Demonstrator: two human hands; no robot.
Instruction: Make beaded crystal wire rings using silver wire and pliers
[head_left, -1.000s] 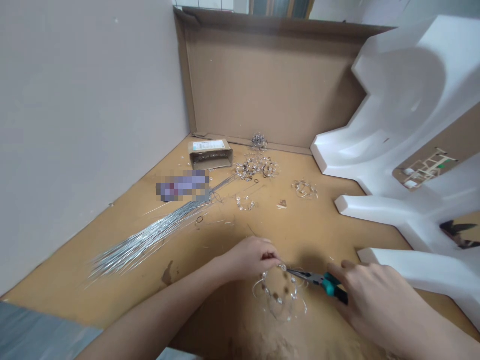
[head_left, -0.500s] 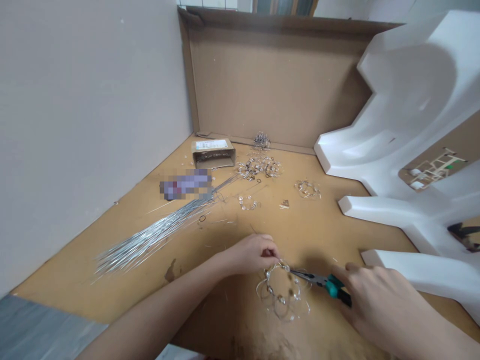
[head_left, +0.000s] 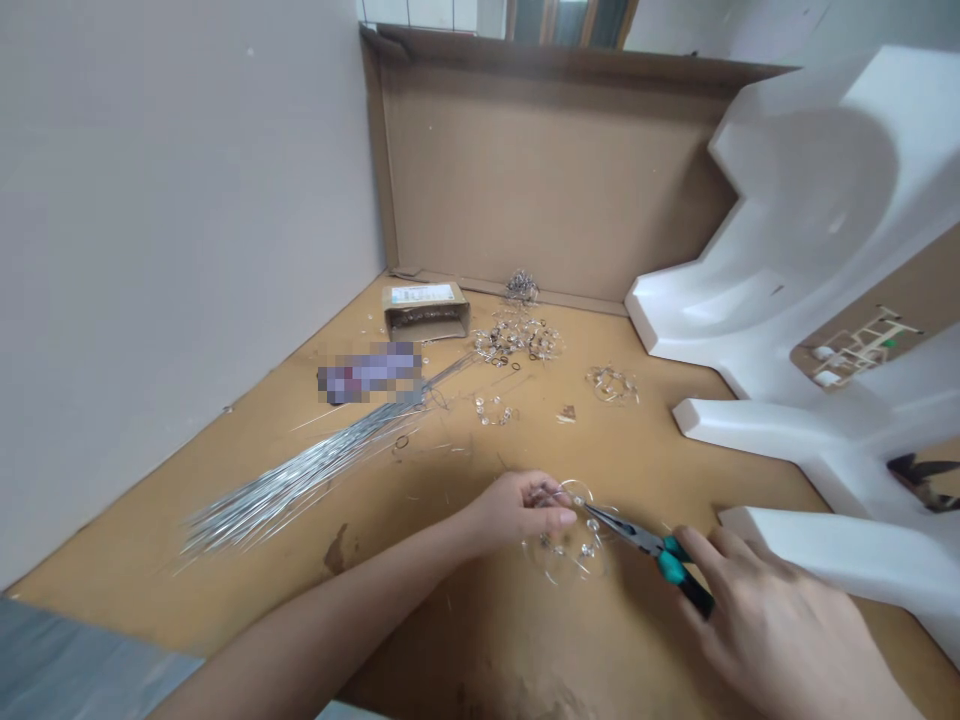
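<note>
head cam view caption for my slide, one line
Head view: the left hand holds a wire loop of clear beads as the right hand works green-handled needle-nose pliers at it

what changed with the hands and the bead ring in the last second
The left hand has carried the wire ring of clear beads away from the person, seemingly raising it, with its fingers still on the ring. The right hand swung the green-handled needle-nose pliers so their tips sit higher, by the ring's upper edge. The loose wire bundle and cardboard box stayed put.
</note>
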